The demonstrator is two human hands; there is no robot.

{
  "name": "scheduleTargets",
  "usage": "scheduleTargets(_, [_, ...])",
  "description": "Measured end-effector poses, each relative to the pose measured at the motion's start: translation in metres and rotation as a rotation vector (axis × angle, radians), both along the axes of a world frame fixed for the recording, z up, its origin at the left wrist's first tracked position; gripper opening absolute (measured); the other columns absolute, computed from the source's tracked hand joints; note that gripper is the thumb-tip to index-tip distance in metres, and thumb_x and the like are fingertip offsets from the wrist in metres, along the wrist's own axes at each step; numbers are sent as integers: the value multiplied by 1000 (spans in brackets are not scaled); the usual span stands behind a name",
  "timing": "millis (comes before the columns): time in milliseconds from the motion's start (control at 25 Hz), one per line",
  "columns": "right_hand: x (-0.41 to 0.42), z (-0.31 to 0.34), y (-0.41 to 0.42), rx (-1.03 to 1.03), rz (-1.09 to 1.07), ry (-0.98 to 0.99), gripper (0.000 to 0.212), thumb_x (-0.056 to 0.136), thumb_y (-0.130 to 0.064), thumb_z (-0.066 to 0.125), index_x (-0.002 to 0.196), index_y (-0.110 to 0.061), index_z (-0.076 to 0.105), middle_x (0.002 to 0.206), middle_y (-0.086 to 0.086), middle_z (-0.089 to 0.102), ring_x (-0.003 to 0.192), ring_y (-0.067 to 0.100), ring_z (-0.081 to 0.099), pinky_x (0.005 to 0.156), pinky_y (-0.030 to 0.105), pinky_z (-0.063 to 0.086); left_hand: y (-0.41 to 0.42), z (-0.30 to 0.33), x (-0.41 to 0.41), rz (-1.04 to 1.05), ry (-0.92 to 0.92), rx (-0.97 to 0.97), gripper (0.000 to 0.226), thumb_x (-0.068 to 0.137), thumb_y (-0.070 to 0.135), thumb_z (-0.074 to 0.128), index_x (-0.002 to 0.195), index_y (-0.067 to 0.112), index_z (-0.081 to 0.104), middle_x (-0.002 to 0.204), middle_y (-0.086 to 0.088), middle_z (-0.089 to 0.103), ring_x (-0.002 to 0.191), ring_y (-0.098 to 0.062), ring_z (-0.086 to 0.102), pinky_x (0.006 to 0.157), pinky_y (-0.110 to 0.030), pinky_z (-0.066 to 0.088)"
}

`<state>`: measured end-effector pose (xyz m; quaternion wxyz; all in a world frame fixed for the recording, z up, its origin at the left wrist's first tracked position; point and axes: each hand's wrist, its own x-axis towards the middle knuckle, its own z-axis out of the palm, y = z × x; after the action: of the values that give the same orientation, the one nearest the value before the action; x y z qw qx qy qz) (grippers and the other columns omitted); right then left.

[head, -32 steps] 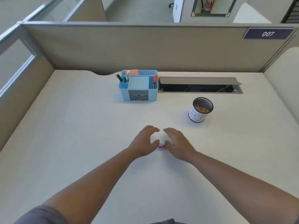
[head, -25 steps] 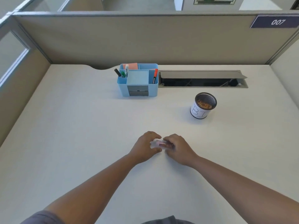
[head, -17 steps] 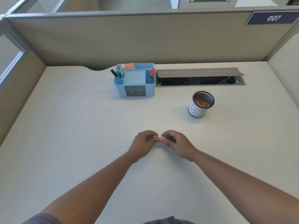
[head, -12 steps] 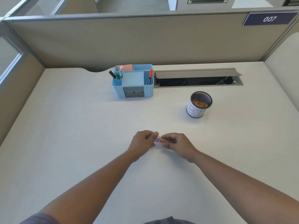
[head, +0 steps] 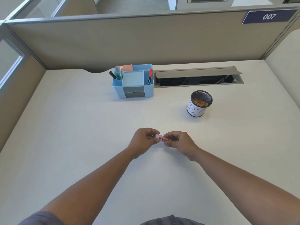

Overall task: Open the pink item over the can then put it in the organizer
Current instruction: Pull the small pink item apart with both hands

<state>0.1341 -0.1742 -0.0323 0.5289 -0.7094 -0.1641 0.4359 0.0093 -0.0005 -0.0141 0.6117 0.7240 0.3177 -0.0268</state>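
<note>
The pink item (head: 160,138) looked tiny, light and stiff, probably a plastic sharpener or small case, so pinching each end seemed the way to go. It was held just above the desk (head: 73,127), well short of the can (head: 200,103) and organizer (head: 133,82). Left hand (head: 143,140) and right hand (head: 179,142) both had fingertips curled tight around its ends.

A: What runs along the back of the pale desk (head: 65,127)?
B: A tan fabric partition (head: 146,38) with a dark blue "007" plate (head: 268,16).
A: And below it?
B: A grey cable hatch (head: 198,77), lid propped open.
</note>
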Motion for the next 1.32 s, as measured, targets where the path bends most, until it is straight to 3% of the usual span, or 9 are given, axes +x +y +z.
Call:
scheduleTargets(200, [2,-3,2,-23,58,-2,24,85,0,77,107,-10,76,102,5,78,89,11,69,85,20,55,6,-2,-1,-44,13,37,20,83,13,81,100,24,78,94,-2,82,95,-24,77,87,-48,60])
scheduleTargets(320, [0,-5,3,-15,33,-29,22,85,-3,78,107,-10,77,107,10,79,90,13,69,91,27,56,3,-2,-1,-26,1,77,21,81,17,83,100,25,78,92,4,82,89,-13,77,78,-33,61])
scheduleTargets(440, [-1,-5,1,-18,31,-27,22,86,-4,78,107,-10,77,109,12,78,92,13,68,95,31,54,1,-2,-2,-25,5,107,22,82,18,82,102,27,78,92,9,81,86,-2,75,71,-16,53])
scheduleTargets(680, [0,-2,0,13,31,-1,24,86,-1,77,110,-7,75,114,14,77,95,13,69,93,25,54,0,1,0,-75,-2,201,25,87,21,78,112,21,77,96,15,77,85,13,69,68,-2,48])
scheduleTargets(880, [-2,-1,-1,51,24,9,26,87,1,75,112,-4,74,116,14,76,98,12,70,88,18,55,-2,2,2,-101,-24,262,25,92,22,72,117,20,76,103,13,71,94,3,67,74,-5,47])
scheduleTargets(1080, [-4,-3,-3,63,4,21,26,87,2,75,112,-4,73,118,15,76,110,22,70,100,30,53,-3,5,1,-54,-39,220,28,90,23,75,118,23,76,107,10,77,98,2,70,73,-4,45])
scheduleTargets(1200, [-3,-2,-2,70,-10,30,26,86,4,75,111,-4,72,117,13,76,104,18,71,89,22,56,-2,5,1,1,-65,123,22,90,21,74,110,29,75,99,10,80,94,-4,74,76,-18,49])
scheduleTargets(1320, [-5,-2,-2,73,-24,50,25,87,5,73,107,-7,69,111,7,77,99,13,71,84,17,54,-2,5,0,71,-137,-30,18,91,17,70,105,29,72,97,11,81,94,-8,75,77,-23,51])
